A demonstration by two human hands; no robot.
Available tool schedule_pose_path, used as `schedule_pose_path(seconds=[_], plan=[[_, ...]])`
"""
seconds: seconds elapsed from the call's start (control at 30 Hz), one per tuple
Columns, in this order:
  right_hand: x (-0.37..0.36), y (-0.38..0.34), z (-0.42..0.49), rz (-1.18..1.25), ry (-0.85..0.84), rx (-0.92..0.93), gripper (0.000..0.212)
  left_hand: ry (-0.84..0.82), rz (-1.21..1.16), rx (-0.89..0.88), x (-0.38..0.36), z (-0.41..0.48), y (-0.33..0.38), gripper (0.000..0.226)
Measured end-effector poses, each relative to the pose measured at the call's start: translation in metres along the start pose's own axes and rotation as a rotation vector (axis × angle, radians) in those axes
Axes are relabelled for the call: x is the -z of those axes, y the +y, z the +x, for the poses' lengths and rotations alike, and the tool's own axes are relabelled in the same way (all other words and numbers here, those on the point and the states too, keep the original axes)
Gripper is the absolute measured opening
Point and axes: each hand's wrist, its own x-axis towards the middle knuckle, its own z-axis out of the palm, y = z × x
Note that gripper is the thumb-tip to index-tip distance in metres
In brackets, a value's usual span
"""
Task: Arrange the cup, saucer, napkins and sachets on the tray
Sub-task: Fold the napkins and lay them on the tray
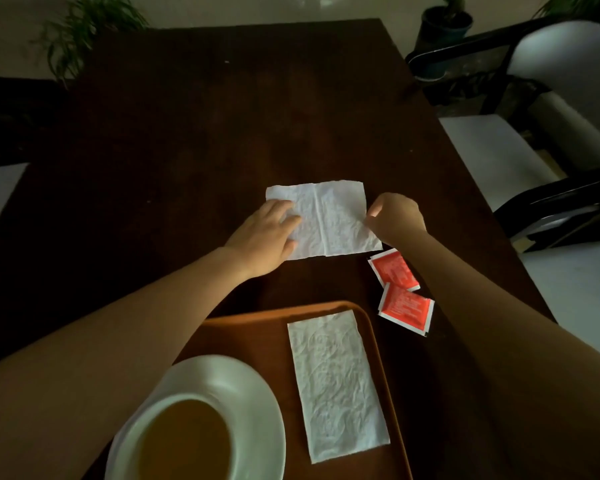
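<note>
A white napkin (329,220) lies unfolded on the dark table beyond the tray. My left hand (267,235) rests flat on its left half, fingers spread. My right hand (395,216) pinches the napkin's right edge with curled fingers. An orange tray (257,327) sits at the near edge. On it stand a white saucer (250,389) bearing a white cup (174,441) of brown liquid, and a folded napkin (336,382) lies to their right. Two red sachets (394,270) (406,308) lie on the table just right of the tray, under my right forearm.
The dark wooden table (194,133) stretches away from me. A black-framed chair with white cushions (551,140) stands at the right. Potted plants (445,22) sit on the floor beyond the table's far corners.
</note>
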Motion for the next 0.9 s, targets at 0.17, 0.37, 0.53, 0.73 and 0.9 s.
schedule_pose_path(seconds=[0.17, 0.37, 0.53, 0.73, 0.9], plan=[[0.001, 0.002, -0.006, 0.256, 0.087, 0.072, 0.014, -0.065, -0.054, -0.041, -0.010, -0.002, -0.012, 0.053], [0.009, -0.014, -0.014, 0.545, 0.138, 0.119, 0.019, -0.043, -0.022, -0.058, -0.017, -0.002, -0.016, 0.054], [0.008, -0.048, -0.028, 0.670, 0.061, 0.241, 0.018, 0.023, -0.111, -0.098, -0.015, 0.000, -0.020, 0.052], [-0.029, -0.072, -0.035, 0.618, -0.032, 0.277, 0.021, 0.221, -0.413, 0.065, -0.008, -0.006, -0.040, 0.047], [-0.055, -0.073, -0.044, 0.464, -0.049, 0.364, 0.024, 0.358, -0.501, 0.215, -0.004, -0.006, -0.051, 0.042]])
